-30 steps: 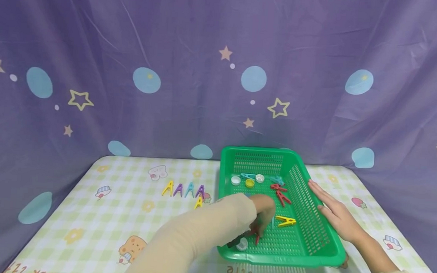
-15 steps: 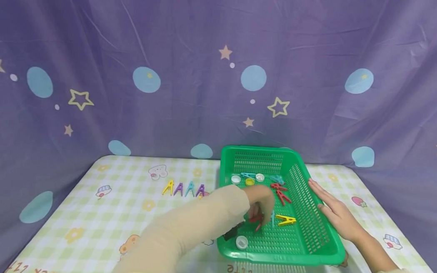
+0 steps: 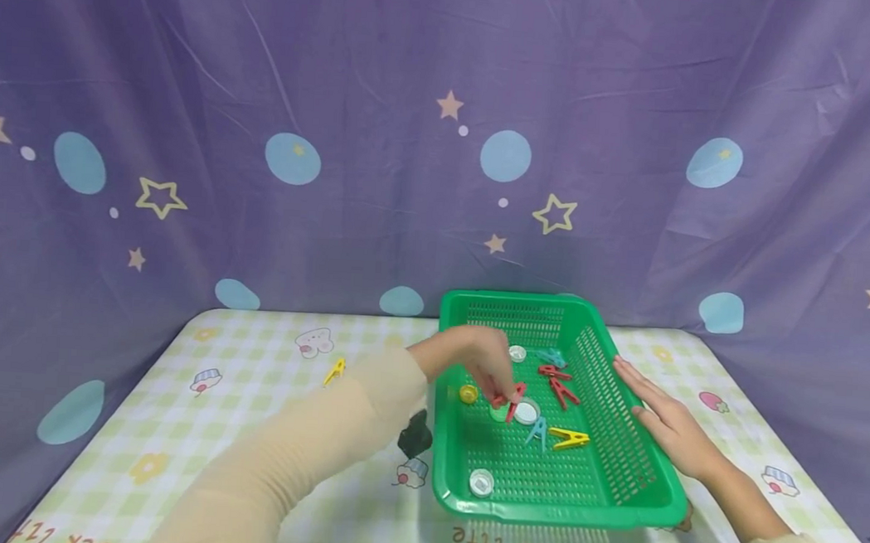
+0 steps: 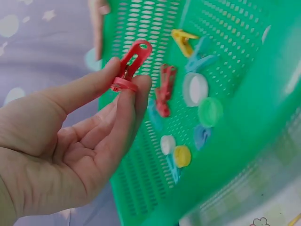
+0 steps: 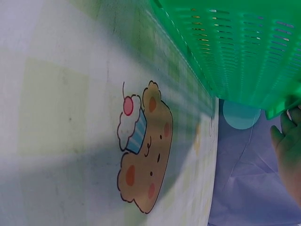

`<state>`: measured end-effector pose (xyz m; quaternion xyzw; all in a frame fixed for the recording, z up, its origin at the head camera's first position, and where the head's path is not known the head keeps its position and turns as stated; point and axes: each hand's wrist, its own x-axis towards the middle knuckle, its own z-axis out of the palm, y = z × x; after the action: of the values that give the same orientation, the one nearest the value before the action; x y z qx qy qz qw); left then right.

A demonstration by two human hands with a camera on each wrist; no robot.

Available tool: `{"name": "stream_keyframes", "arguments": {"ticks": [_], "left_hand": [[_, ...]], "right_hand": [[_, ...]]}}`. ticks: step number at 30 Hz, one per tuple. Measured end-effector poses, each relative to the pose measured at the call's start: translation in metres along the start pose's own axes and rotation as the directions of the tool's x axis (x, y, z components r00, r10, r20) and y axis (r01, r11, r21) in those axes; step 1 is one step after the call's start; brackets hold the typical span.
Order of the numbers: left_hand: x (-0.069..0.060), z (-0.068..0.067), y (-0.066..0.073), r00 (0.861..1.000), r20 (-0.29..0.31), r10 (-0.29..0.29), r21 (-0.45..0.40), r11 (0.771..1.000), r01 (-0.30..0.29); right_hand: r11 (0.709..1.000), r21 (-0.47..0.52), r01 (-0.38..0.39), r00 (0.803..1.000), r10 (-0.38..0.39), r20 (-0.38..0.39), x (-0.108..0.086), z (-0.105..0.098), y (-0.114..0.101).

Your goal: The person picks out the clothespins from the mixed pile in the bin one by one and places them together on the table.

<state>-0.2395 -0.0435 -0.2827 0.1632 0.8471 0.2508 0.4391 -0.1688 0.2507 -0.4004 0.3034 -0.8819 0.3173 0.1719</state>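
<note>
My left hand [image 3: 485,362] is over the green basket [image 3: 540,513], pinching a red clothespin [image 3: 517,402] between thumb and fingers. The left wrist view shows that red clothespin [image 4: 136,59] raised at the fingertips of the left hand [image 4: 80,136]. Beneath it in the basket lie a yellow clothespin [image 3: 569,439], a blue clothespin [image 3: 537,432], red clothespins [image 3: 562,391] and several round caps, one a clear cap [image 3: 481,483]. My right hand [image 3: 668,423] rests with straight fingers against the basket's right side; the right wrist view shows this hand [image 5: 289,150] at the rim.
A yellow clothespin [image 3: 335,372] lies on the checked tablecloth [image 3: 241,392] left of the basket, partly near my left sleeve [image 3: 304,454]. A purple curtain [image 3: 377,243] hangs behind the table.
My left hand has risen from the basket floor and moved left and back, bringing up the red clothespin. The sleeve now covers most clothespins on the cloth. My right hand has stayed in place.
</note>
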Motion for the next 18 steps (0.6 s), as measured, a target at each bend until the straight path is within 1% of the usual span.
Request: {"name": "stream_keyframes", "arguments": {"ticks": [3, 6, 9, 10, 12, 14, 18], "left_hand": [[-0.013, -0.008, -0.013, 0.997, -0.049, 0.067, -0.049, 0.996, -0.069], [-0.027, -0.015, -0.026, 0.988, -0.109, 0.110, -0.122, 0.985, -0.123], [-0.040, -0.020, -0.039, 0.980, -0.159, 0.120, -0.190, 0.970, -0.149], [-0.044, -0.021, -0.044, 0.978, -0.171, 0.116, -0.222, 0.963, -0.153], [-0.050, -0.022, -0.053, 0.973, -0.205, 0.111, -0.259, 0.952, -0.163], [-0.055, -0.021, -0.065, 0.963, -0.242, 0.116, -0.273, 0.944, -0.183], [-0.061, -0.018, -0.091, 0.941, -0.307, 0.144, -0.307, 0.920, -0.242]], "right_hand": [[1.000, -0.002, 0.001, 1.000, -0.001, 0.000, 0.000, 0.000, 0.000], [1.000, -0.006, -0.001, 1.000, 0.001, 0.000, 0.000, -0.001, 0.000], [1.000, -0.008, -0.004, 1.000, 0.004, 0.001, 0.000, -0.001, 0.000], [1.000, -0.009, -0.005, 1.000, 0.005, 0.000, 0.000, -0.001, 0.000], [1.000, -0.008, -0.005, 1.000, 0.005, 0.001, 0.001, -0.001, 0.000], [1.000, -0.007, -0.004, 1.000, 0.004, 0.000, 0.001, -0.001, 0.000], [1.000, -0.007, 0.003, 1.000, -0.003, 0.005, 0.001, 0.000, -0.001]]}}
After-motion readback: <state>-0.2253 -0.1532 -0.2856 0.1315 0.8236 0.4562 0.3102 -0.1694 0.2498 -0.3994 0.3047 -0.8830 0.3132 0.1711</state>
